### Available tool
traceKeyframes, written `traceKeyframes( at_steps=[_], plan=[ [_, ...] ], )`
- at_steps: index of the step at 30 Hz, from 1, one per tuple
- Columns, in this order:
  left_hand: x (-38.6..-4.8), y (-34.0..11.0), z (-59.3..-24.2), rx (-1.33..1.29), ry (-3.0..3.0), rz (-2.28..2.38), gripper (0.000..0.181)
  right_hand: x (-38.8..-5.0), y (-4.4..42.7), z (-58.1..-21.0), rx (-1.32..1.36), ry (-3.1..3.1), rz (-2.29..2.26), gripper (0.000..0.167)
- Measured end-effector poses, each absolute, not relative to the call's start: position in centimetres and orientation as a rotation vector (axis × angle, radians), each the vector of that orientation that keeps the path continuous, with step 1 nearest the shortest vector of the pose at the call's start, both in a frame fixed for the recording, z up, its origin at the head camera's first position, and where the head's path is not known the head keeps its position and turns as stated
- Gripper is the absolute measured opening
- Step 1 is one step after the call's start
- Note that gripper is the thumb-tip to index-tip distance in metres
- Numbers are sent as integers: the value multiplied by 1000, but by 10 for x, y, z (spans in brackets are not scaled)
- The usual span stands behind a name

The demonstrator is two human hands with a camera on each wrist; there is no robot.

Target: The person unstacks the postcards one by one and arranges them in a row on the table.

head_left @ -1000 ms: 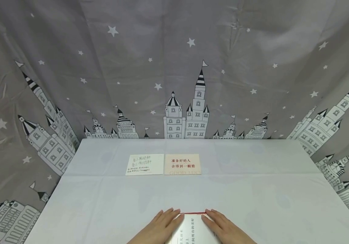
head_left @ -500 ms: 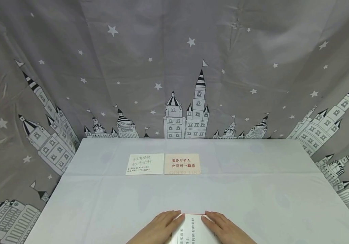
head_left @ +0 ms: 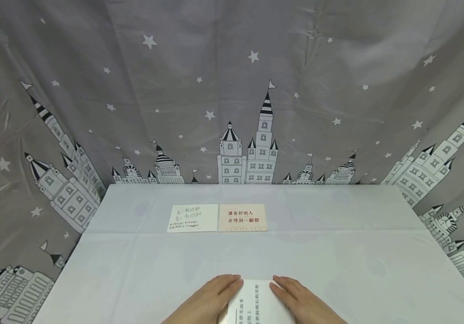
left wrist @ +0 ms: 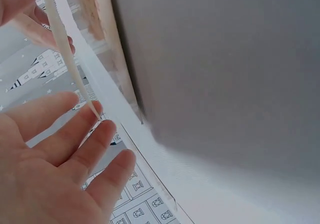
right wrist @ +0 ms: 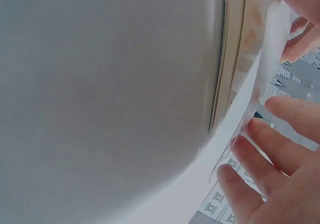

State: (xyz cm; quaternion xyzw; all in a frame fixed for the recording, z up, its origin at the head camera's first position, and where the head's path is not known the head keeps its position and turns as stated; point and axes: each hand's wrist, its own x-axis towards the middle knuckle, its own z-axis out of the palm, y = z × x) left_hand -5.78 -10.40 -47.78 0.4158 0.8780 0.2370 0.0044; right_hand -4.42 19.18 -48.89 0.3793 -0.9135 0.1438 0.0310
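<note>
A white card printed with vertical lines of dark characters is at the bottom middle of the head view, its near part cut off. My left hand holds its left edge, and my right hand holds the right edge, thumbs on top. In the left wrist view the card's thin edge runs between thumb and fingers. Beyond it shows the tan side of a thicker stack, also visible as a tan layered edge in the right wrist view; its kind is unclear.
Two cards lie side by side farther back on the white table: a handwritten white card and a cream card with red characters. A grey curtain with castles and stars hangs behind and at both sides.
Both hands and the white card have moved slightly away from me and appear raised. The red line seen earlier along the far edge is now hidden. The two far cards stay put.
</note>
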Motion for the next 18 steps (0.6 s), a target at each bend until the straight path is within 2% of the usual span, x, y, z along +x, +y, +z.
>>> traceKeyframes(
  at_steps=[10, 14, 18],
  plan=[
    [-65, -101, -475, 1283, 2786, 712, 98, -51, 190, -484, 1109, -2749, 475, 103],
    [-67, -100, -473, 1276, 2793, 703, 90, -54, 190, -483, 1091, -2744, 460, 101],
    [-69, -98, -471, 1271, 2807, 699, 90, -58, 192, -479, 1098, -2769, 438, 94]
  ],
)
